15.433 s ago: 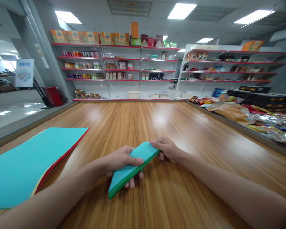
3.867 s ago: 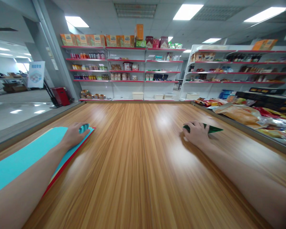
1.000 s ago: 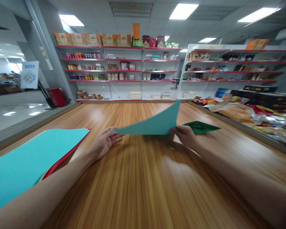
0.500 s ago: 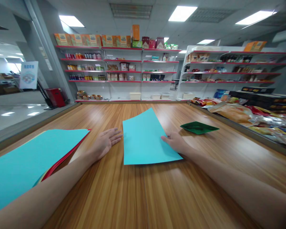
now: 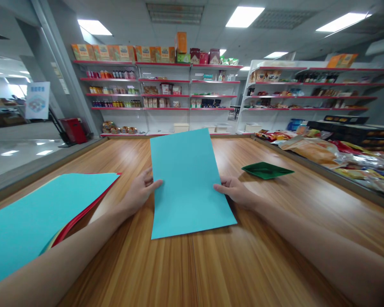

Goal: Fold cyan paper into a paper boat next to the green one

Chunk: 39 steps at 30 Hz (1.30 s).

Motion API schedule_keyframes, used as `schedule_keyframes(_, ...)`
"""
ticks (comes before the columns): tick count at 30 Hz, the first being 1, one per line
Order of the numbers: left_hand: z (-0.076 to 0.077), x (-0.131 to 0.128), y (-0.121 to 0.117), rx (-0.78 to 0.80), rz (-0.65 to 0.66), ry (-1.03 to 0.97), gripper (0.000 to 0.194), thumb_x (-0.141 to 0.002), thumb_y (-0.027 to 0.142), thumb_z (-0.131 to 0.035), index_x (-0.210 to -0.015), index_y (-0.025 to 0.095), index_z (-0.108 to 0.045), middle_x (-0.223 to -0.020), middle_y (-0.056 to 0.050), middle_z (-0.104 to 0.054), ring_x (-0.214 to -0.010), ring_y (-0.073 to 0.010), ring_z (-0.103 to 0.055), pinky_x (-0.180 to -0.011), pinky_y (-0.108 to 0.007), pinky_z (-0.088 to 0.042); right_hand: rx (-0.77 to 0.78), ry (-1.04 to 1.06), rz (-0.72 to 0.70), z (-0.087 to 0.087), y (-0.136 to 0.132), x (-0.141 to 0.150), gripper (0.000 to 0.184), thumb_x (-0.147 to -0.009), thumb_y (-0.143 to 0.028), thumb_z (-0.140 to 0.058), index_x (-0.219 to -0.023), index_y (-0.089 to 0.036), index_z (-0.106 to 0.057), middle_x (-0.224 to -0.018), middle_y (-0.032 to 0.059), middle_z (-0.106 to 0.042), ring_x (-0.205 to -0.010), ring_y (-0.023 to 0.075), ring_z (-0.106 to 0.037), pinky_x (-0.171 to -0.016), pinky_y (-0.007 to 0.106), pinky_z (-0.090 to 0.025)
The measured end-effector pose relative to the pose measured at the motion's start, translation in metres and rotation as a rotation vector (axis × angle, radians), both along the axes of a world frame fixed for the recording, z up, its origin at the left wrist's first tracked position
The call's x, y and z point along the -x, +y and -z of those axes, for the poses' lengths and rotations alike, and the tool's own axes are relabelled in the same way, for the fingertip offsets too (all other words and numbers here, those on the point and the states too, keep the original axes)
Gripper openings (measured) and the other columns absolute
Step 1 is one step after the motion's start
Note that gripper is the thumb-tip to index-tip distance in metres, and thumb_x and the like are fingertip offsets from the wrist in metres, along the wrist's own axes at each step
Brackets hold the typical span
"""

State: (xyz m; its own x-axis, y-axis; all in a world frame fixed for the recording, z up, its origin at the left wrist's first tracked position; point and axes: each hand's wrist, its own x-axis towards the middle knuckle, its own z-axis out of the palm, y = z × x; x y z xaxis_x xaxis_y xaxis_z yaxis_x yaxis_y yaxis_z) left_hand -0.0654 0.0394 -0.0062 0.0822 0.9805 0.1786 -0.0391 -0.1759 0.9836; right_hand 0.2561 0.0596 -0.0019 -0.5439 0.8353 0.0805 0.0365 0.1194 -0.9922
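Observation:
Between my two hands is a sheet of light blue paper (image 5: 187, 183), tilted with its far edge raised off the wooden table (image 5: 179, 273). My left hand (image 5: 143, 187) grips its left edge, thumb on the front and fingers behind. On the opposite edge my right hand (image 5: 233, 189) pinches the sheet in the same way. To the right lies a folded green paper boat (image 5: 267, 170). A stack of coloured paper (image 5: 54, 209), blue on top with red and pale yellow below, rests at the left, partly behind my left forearm.
A raised edge (image 5: 179, 136) runs along the table's far side. Bagged snacks (image 5: 320, 153) and dark boxes (image 5: 342, 132) are piled beyond the right edge. Stocked shelves (image 5: 166, 108) stand at the back. A red box (image 5: 74, 130) is on the floor at left.
My left hand has closed on the paper's left edge; before, it was open beside it. The sheet has risen and tilted up towards me, still in my right hand.

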Motion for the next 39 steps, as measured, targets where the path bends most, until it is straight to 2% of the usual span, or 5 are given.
schedule_keyframes(7,0.004,0.004,-0.002,-0.021,0.266,0.175,0.03,-0.076,0.037,-0.069,-0.096,0.015,-0.068,-0.092,-0.008,-0.07,-0.078,-0.0214,-0.065,-0.069,-0.031,-0.05,0.045,-0.018,0.036,0.0,-0.002,0.0,0.036,-0.066,-0.04,-0.074,-0.087,-0.012,-0.067,-0.083,0.007,-0.069,-0.069,0.0169,-0.062,-0.064,0.029,-0.05)
schedule_keyframes(21,0.007,0.006,0.004,0.006,0.168,0.094,0.033,-0.074,0.037,-0.07,-0.1,0.016,-0.065,-0.091,-0.007,-0.07,-0.076,-0.0212,-0.066,-0.067,-0.031,-0.05,0.063,0.23,0.347,0.013,0.015,-0.002,0.014,-0.054,-0.008,-0.048,-0.05,-0.017,-0.039,-0.056,-0.0016,-0.051,-0.038,0.0062,-0.042,-0.031,0.016,-0.025)
schedule_keyframes(27,0.007,0.006,0.004,0.026,0.171,0.085,0.03,-0.076,0.036,-0.068,-0.096,0.014,-0.066,-0.093,-0.008,-0.07,-0.079,-0.0216,-0.065,-0.071,-0.033,-0.05,0.132,0.244,0.213,0.001,0.006,-0.004,0.006,-0.067,-0.021,-0.053,-0.064,-0.019,-0.049,-0.043,-0.0079,-0.028,-0.035,0.0065,-0.022,-0.032,0.017,-0.016)
schedule_keyframes(33,0.002,0.005,0.0,0.06,0.241,0.064,0.034,-0.077,0.037,-0.067,-0.103,0.015,-0.067,-0.096,-0.009,-0.07,-0.08,-0.022,-0.065,-0.073,-0.034,-0.05,0.132,0.206,0.065,0.003,0.008,-0.007,0.047,-0.083,-0.059,-0.039,-0.08,-0.016,-0.058,-0.045,-0.0047,-0.037,-0.038,0.0093,-0.03,-0.034,0.021,-0.025)
schedule_keyframes(39,0.002,0.007,0.0,0.068,0.305,0.068,0.033,-0.079,0.034,-0.066,-0.106,0.015,-0.066,-0.096,-0.009,-0.069,-0.081,-0.0212,-0.065,-0.074,-0.033,-0.05,-0.013,0.016,0.209,0.006,0.007,-0.001,0.029,-0.078,-0.043,-0.06,-0.085,-0.015,-0.059,-0.05,-0.0061,-0.042,-0.038,0.0058,-0.033,-0.032,0.018,-0.024)
